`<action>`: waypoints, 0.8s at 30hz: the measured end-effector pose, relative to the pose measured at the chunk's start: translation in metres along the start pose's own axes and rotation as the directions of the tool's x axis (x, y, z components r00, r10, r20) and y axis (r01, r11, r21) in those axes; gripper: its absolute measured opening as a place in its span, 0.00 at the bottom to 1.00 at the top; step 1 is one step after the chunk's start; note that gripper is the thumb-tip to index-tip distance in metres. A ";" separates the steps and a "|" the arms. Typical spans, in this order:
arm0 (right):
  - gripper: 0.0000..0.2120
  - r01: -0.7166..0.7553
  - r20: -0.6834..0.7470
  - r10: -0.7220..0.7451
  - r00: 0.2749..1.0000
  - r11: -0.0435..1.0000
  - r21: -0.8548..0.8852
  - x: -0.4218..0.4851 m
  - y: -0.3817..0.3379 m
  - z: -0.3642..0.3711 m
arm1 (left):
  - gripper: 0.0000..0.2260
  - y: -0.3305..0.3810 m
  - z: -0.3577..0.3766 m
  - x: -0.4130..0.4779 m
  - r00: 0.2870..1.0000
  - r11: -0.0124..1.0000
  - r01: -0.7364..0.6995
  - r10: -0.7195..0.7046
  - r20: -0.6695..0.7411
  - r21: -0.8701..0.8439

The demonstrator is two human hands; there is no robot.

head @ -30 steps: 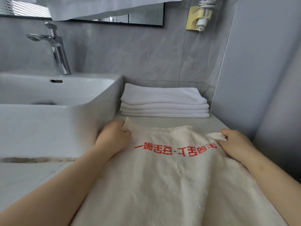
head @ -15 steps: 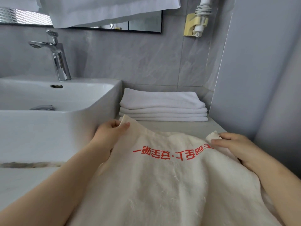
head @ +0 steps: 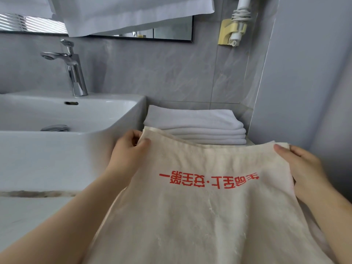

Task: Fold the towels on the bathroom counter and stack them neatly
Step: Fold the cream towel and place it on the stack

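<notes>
Left hand (head: 129, 149) and right hand (head: 302, 164) pinch cream towel (head: 200, 216) far corners (red print), white towel stack (head: 196, 124) behind.

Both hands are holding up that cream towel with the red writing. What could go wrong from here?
The left hand and right hand each pinch only a corner of the cream towel, so one could slip. Its raised edge hangs right before the white towel stack and might nudge it. The sink crowds the left side.
</notes>
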State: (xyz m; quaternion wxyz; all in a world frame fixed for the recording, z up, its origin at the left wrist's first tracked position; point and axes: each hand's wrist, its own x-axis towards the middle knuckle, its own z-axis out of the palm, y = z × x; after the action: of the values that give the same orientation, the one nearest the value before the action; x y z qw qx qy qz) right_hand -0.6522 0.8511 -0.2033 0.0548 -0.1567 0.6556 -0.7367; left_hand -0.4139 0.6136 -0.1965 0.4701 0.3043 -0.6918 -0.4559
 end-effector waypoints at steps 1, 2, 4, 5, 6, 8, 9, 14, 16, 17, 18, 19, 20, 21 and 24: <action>0.03 -0.009 0.004 0.009 1.000 1.000 0.008 0.001 0.000 0.000 | 0.04 -0.001 0.000 0.001 1.000 1.000 -0.005 0.005 0.004 0.009; 0.03 -0.012 0.004 0.012 1.000 1.000 0.011 0.001 0.000 0.000 | 0.04 -0.002 0.000 0.002 1.000 1.000 -0.014 0.014 0.009 0.025; 0.04 -0.006 -0.009 0.006 1.000 1.000 -0.008 0.003 0.003 0.000 | 0.04 -0.005 0.000 0.005 0.999 0.996 -0.041 0.040 0.014 0.082; 0.05 0.000 -0.021 -0.001 1.000 0.999 -0.034 0.004 0.007 -0.001 | 0.05 -0.007 0.002 0.007 0.999 0.991 -0.051 0.050 0.014 0.127; 0.05 0.013 -0.029 -0.016 0.999 0.996 -0.087 0.005 0.011 -0.002 | 0.06 -0.010 0.003 0.008 0.998 0.981 -0.055 0.054 0.013 0.184; 0.07 0.069 -0.005 -0.072 0.997 0.961 -0.266 0.008 0.021 -0.004 | 0.08 -0.019 0.007 0.012 0.999 0.950 -0.031 0.024 0.028 0.312; 0.08 0.097 0.026 -0.094 0.995 0.932 -0.350 0.011 0.026 -0.003 | 0.08 -0.024 0.010 0.014 0.999 0.927 -0.003 -0.015 0.043 0.375; 0.07 0.131 0.046 -0.125 0.991 0.854 -0.503 0.026 0.035 0.001 | 0.07 -0.035 0.018 0.031 0.968 0.822 0.133 -0.227 0.104 0.554; 0.05 0.211 0.039 -0.220 0.975 0.854 -0.476 0.028 0.033 0.003 | 0.06 -0.036 0.019 0.038 0.950 0.839 0.174 -0.281 0.136 0.515; 0.03 0.246 0.038 -0.256 0.966 0.860 -0.447 0.028 0.031 0.004 | 0.06 -0.036 0.020 0.039 0.943 0.847 0.189 -0.298 0.150 0.496; 0.03 0.264 0.048 -0.270 0.962 0.866 -0.425 0.027 0.030 0.005 | 0.06 -0.037 0.020 0.040 0.938 0.853 0.201 -0.309 0.156 0.481; 0.03 0.270 0.076 -0.263 0.962 0.867 -0.420 0.028 0.029 0.006 | 0.06 -0.038 0.020 0.041 0.935 0.857 0.213 -0.318 0.157 0.469; 0.04 0.264 0.120 -0.234 0.965 0.860 -0.437 0.029 0.030 0.006 | 0.06 -0.039 0.021 0.041 0.933 0.859 0.225 -0.326 0.154 0.460; 0.05 0.248 0.161 -0.193 0.968 0.838 -0.487 0.031 0.030 0.007 | 0.06 -0.039 0.021 0.042 0.931 0.860 0.237 -0.334 0.149 0.451; 0.08 0.176 0.160 -0.099 0.982 0.781 -0.599 0.042 0.026 0.010 | 0.07 -0.039 0.022 0.045 0.928 0.861 0.257 -0.346 0.136 0.439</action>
State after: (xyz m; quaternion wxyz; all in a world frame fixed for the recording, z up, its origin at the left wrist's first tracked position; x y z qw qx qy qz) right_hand -0.6922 0.8265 -0.2217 -0.0134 -0.2573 0.8402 -0.4771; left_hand -0.4517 0.5672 -0.2181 0.2418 0.4521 -0.7614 -0.3968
